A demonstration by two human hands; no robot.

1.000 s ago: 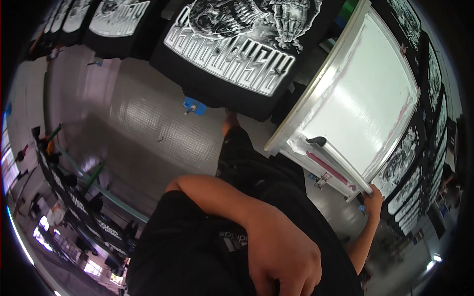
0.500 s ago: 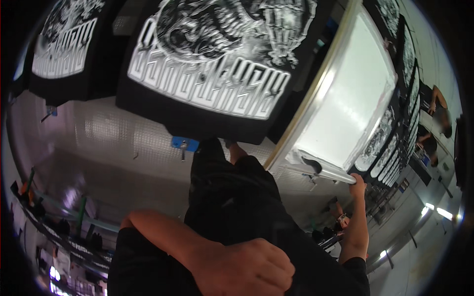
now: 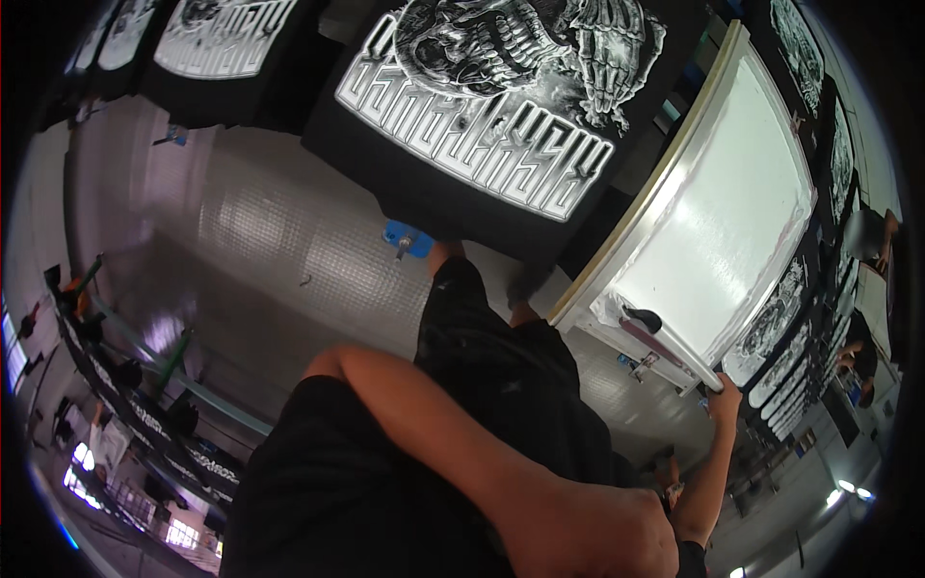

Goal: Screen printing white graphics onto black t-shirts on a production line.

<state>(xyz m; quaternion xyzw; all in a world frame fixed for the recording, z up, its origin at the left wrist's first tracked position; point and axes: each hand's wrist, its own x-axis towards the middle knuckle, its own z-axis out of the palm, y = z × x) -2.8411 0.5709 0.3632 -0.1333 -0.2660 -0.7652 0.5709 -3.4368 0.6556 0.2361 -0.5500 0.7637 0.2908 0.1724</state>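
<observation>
At the right, my right hand (image 3: 726, 399) is closed on the near right corner of a screen printing frame (image 3: 656, 197). The frame has pale rails and a smooth white mesh area. Across its near end lies a squeegee-like bar (image 3: 674, 349), whose end reaches my fingers, with a black curved piece (image 3: 644, 319) beside it. My left forearm crosses in front of my body. My left hand (image 3: 607, 536) is at the lower edge, back of the hand up, its fingers hidden. Ahead lies a black shirt panel (image 3: 462, 197) with a white skull and lettering print.
More printed black panels stand to the left (image 3: 226, 37) and right (image 3: 771, 318). A blue bracket (image 3: 408, 239) sits under the near panel's edge, above a textured metal floor (image 3: 260, 217). A green rail (image 3: 183, 356) runs at the left. Other people (image 3: 856, 352) are at the far right.
The view has shifted, so panels and frame appear farther right. My left hand has moved right and down, its curled fingers no longer visible. My right hand keeps hold of the frame corner.
</observation>
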